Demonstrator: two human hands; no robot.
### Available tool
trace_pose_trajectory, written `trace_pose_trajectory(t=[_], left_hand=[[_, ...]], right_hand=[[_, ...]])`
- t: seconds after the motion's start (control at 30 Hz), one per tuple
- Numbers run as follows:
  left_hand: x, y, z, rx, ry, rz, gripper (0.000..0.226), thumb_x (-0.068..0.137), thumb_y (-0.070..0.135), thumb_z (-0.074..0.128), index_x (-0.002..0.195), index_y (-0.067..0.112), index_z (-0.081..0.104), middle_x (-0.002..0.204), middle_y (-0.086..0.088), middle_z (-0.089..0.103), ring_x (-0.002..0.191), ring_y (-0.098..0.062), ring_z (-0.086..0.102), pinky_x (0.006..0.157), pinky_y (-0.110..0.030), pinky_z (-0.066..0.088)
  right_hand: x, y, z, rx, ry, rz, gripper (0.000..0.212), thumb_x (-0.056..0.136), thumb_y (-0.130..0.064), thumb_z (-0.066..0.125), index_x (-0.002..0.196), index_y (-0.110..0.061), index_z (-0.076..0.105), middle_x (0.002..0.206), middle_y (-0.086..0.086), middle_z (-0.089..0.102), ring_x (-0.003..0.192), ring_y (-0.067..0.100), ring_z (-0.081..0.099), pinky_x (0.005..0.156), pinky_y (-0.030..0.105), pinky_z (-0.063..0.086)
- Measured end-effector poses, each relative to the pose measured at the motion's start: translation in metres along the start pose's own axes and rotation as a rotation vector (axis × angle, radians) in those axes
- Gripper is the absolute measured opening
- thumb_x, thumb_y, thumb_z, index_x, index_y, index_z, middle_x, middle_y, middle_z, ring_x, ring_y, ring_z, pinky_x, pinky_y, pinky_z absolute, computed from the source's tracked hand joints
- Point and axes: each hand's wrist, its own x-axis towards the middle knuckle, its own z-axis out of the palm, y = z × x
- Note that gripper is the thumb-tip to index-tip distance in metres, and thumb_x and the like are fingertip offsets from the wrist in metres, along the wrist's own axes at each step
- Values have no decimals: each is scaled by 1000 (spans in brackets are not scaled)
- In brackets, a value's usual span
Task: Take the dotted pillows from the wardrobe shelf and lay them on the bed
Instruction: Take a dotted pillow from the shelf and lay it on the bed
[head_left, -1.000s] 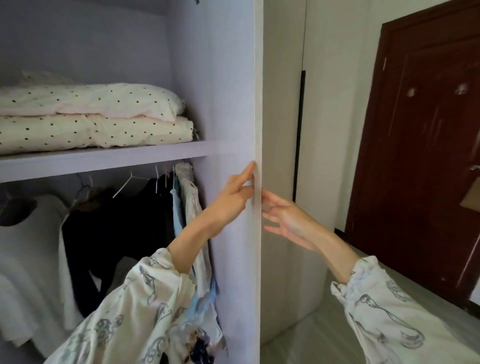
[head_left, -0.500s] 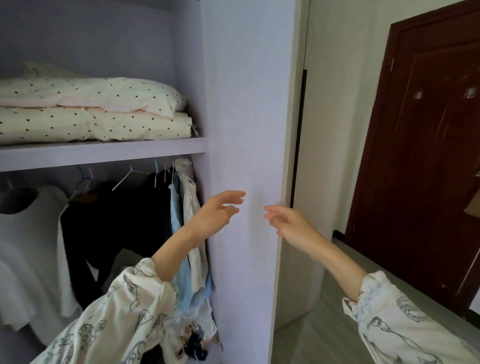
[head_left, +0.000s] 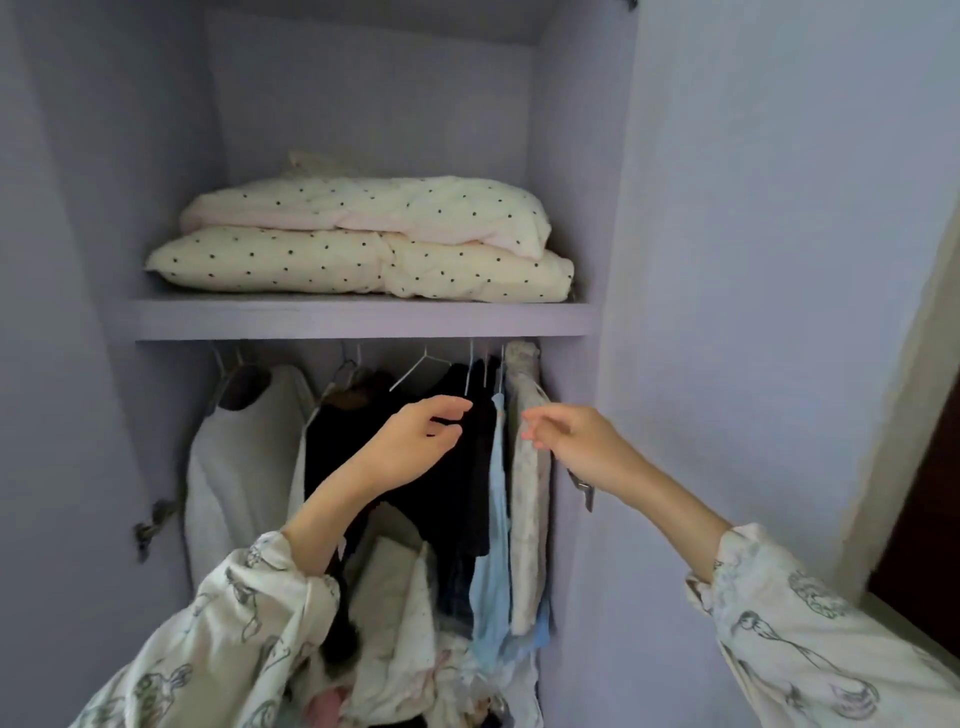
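Two cream pillows with black dots lie stacked on the lilac wardrobe shelf (head_left: 358, 318). The upper dotted pillow (head_left: 374, 208) sits slightly back on the lower dotted pillow (head_left: 332, 265). My left hand (head_left: 415, 441) is raised below the shelf in front of the hanging clothes, fingers loosely curled and holding nothing. My right hand (head_left: 571, 441) hovers beside it, a little to the right, fingers relaxed and empty. Neither hand touches a pillow. The bed is not in view.
Under the shelf hang several garments: a white top (head_left: 244, 447), dark clothes (head_left: 457, 467), a pale blue piece (head_left: 493, 545). The open wardrobe door (head_left: 753, 312) stands at the right, with a dark wooden door (head_left: 924, 519) beyond it.
The wardrobe door has swung fully open to the right. Both hands have let go of its edge and moved left, in front of the hanging clothes. The view has turned toward the shelf.
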Motion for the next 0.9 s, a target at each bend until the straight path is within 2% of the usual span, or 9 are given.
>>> trace_pose_trajectory(t=[0.07,0.17,0.33,0.47,0.57,0.77,0.9], left_hand=[[12,-24,-33,22,51,0,36,93,12,48,128,19,51,127,-3,57,105,-15,57,91,-27,45],[34,-51,-82,57,133,13,35,92,9,48,126,15,52,125,-6,58,106,-18,58,94,-31,45],[81,-76,-153,144,209,65,33,93,9,46,125,12,52,124,-6,57,107,-19,56,93,-29,42],[127,-83,-193,236,277,150,32,94,11,46,125,13,52,126,-5,56,109,-14,53,90,-22,39],[161,-86,-208,316,313,211,34,94,15,45,127,17,50,129,-3,53,110,-12,51,90,-22,38],[232,-85,-221,402,375,323,43,94,21,45,137,21,38,141,-3,40,129,-16,36,102,-22,26],[278,-83,-228,398,442,318,50,94,33,43,141,25,28,149,-3,28,137,-19,23,111,-41,26]], right_hand=[[37,-17,17,-26,-20,-64,29,94,-24,42,117,-22,58,97,-12,65,97,18,64,85,29,47],[90,-46,35,-4,-23,-115,32,95,-25,41,123,-19,55,100,-11,64,95,8,62,82,23,47],[173,-84,50,-27,54,-212,30,94,-24,45,121,-21,57,118,0,63,109,14,57,95,30,42],[226,-104,53,-144,180,-314,31,94,-25,45,121,-19,57,119,0,62,107,12,56,87,22,37],[262,-117,49,-275,283,-419,32,94,-25,43,124,-17,55,123,2,61,114,16,53,94,27,38],[332,-129,31,-651,462,-564,39,93,-27,44,131,-17,47,136,4,48,129,22,35,103,34,25],[378,-125,26,-901,442,-565,56,91,-45,41,141,-24,29,151,2,25,141,21,13,114,49,4]])
